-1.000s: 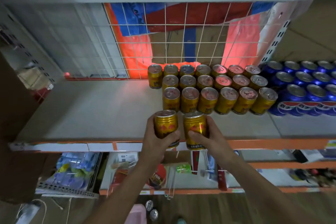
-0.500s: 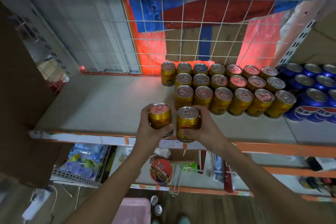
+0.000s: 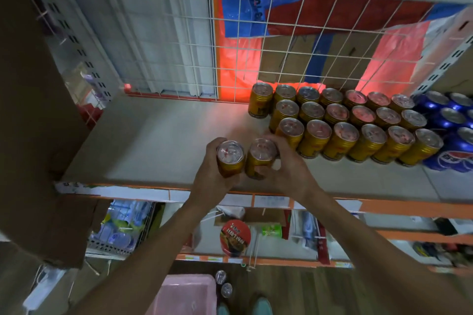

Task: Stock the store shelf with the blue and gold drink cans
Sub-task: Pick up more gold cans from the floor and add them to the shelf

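My left hand (image 3: 210, 176) grips a gold can (image 3: 230, 158) and my right hand (image 3: 289, 171) grips a second gold can (image 3: 261, 157). Both cans are upright and side by side above the front part of the grey shelf (image 3: 153, 146), just left of the front row of gold cans (image 3: 358, 139). Three rows of gold cans stand on the shelf, reaching back to the wire grid (image 3: 281, 46). Blue cans (image 3: 450, 130) stand at the far right of the shelf.
A brown cardboard panel (image 3: 33, 110) stands along the left side. The shelf's orange front edge (image 3: 384, 208) runs below my hands. A lower shelf holds a red noodle cup (image 3: 234, 236) and packets. A pink bin (image 3: 186, 294) and two loose cans (image 3: 223, 282) are on the floor.
Both hands have carried their gold cans forward over the shelf edge and closer to the left end of the front row. The view has tilted further down onto the can tops.
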Motion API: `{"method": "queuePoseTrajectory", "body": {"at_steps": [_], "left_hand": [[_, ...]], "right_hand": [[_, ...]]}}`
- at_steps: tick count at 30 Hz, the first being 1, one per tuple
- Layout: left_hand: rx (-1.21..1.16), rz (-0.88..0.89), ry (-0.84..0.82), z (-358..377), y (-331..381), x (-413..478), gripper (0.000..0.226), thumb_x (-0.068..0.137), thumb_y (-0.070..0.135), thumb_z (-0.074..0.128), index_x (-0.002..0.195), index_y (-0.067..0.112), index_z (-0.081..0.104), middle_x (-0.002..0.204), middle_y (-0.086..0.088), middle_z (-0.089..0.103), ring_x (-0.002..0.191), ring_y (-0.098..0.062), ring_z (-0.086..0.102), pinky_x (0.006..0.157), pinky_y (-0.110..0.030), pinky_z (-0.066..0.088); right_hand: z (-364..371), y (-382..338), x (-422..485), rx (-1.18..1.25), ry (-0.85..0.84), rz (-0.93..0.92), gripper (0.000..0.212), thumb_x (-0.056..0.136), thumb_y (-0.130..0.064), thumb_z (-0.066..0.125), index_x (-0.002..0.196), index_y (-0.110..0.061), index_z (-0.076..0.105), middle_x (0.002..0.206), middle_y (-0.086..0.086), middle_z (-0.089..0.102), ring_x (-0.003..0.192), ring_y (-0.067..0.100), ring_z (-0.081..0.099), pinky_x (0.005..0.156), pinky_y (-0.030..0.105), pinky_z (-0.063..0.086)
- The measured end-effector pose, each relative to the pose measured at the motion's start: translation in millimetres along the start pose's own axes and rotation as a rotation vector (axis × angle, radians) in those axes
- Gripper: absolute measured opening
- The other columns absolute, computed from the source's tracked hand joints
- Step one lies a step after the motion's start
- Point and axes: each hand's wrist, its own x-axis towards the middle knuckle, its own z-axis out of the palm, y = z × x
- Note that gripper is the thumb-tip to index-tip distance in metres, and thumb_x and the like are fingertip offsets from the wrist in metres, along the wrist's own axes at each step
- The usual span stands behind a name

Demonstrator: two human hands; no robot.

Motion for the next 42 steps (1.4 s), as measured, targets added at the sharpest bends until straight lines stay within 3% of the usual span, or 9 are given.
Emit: {"method": "queuePoseTrajectory", "body": {"at_steps": [3, 6, 9, 14, 22, 27, 37, 40, 42], "left_hand": [[0.071, 0.025, -0.036, -4, 2, 1, 0.099, 0.074, 0.009, 0.087, 0.147, 0.037, 0.026, 0.145, 0.004, 0.041, 0.133, -0.012, 0.045, 0.108, -0.022, 0.044], [0.256, 0.103, -0.034, -9, 1, 2, 0.098, 0.077, 0.017, 0.087, 0.152, 0.034, 0.026, 0.148, 0.005, 0.033, 0.13, -0.007, 0.039, 0.099, -0.012, 0.041], [0.442, 0.176, -0.07, -12, -1, 3, 0.091, 0.082, 0.021, 0.082, 0.154, 0.031, 0.027, 0.148, -0.002, 0.035, 0.135, -0.02, 0.042, 0.103, -0.028, 0.049], [0.533, 0.231, -0.086, -13, 0, 8, 0.088, 0.087, 0.023, 0.077, 0.157, 0.024, 0.024, 0.15, -0.007, 0.036, 0.137, -0.025, 0.039, 0.104, -0.037, 0.05], [0.519, 0.225, -0.063, -10, -1, 9, 0.087, 0.088, 0.025, 0.076, 0.158, 0.023, 0.025, 0.15, -0.006, 0.037, 0.136, -0.023, 0.039, 0.1, -0.037, 0.052], [0.475, 0.191, -0.05, -8, -1, 7, 0.085, 0.09, 0.027, 0.074, 0.157, 0.03, 0.023, 0.151, 0.003, 0.032, 0.137, -0.019, 0.038, 0.101, -0.041, 0.052], [0.404, 0.127, -0.043, -8, 3, 12, 0.092, 0.086, 0.027, 0.079, 0.156, 0.037, 0.019, 0.153, 0.011, 0.036, 0.134, -0.012, 0.045, 0.101, -0.03, 0.049], [0.361, 0.066, -0.024, -3, 7, 20, 0.094, 0.084, 0.032, 0.081, 0.156, 0.033, 0.02, 0.154, 0.011, 0.04, 0.135, -0.011, 0.045, 0.103, -0.026, 0.043], [0.347, 0.054, -0.025, 1, 9, 24, 0.091, 0.083, 0.031, 0.082, 0.154, 0.031, 0.025, 0.154, 0.01, 0.042, 0.137, -0.013, 0.045, 0.104, -0.024, 0.041]], "right_hand": [[-3, -5, -1, -0.222, 0.038, -0.095, 0.082, 0.074, -0.02, 0.084, 0.144, -0.019, 0.042, 0.145, 0.005, 0.044, 0.136, 0.026, 0.043, 0.099, 0.044, 0.05], [-4, -13, -6, -0.461, 0.064, -0.243, 0.08, 0.071, -0.016, 0.084, 0.141, -0.014, 0.046, 0.143, 0.009, 0.044, 0.132, 0.031, 0.043, 0.084, 0.044, 0.057], [-4, -19, -6, -0.649, 0.048, -0.284, 0.072, 0.071, -0.017, 0.082, 0.136, -0.014, 0.052, 0.139, 0.01, 0.049, 0.126, 0.032, 0.046, 0.076, 0.042, 0.058], [1, -15, -5, -0.859, 0.082, -0.354, 0.059, 0.081, -0.018, 0.071, 0.137, -0.008, 0.055, 0.144, 0.014, 0.051, 0.135, 0.032, 0.043, 0.108, 0.042, 0.043], [11, -15, 44, -0.977, 0.098, -0.282, 0.055, 0.08, -0.007, 0.066, 0.134, -0.005, 0.057, 0.136, 0.016, 0.058, 0.124, 0.033, 0.056, 0.097, 0.043, 0.051], [13, -18, 82, -1.088, 0.061, -0.189, 0.052, 0.068, -0.01, 0.079, 0.119, -0.006, 0.069, 0.121, 0.013, 0.07, 0.106, 0.029, 0.069, 0.08, 0.038, 0.058], [8, -19, 116, -1.105, 0.033, -0.113, 0.047, 0.066, -0.002, 0.08, 0.11, -0.006, 0.065, 0.103, 0.012, 0.068, 0.095, 0.029, 0.067, 0.061, 0.033, 0.054], [4, -18, 115, -1.071, 0.036, -0.124, 0.047, 0.069, -0.002, 0.079, 0.114, -0.007, 0.065, 0.107, 0.011, 0.068, 0.098, 0.029, 0.067, 0.064, 0.034, 0.055], [-3, -16, 111, -0.983, -0.002, -0.144, 0.053, 0.077, -0.001, 0.072, 0.128, -0.007, 0.059, 0.125, 0.013, 0.063, 0.114, 0.031, 0.061, 0.079, 0.039, 0.055]]}}
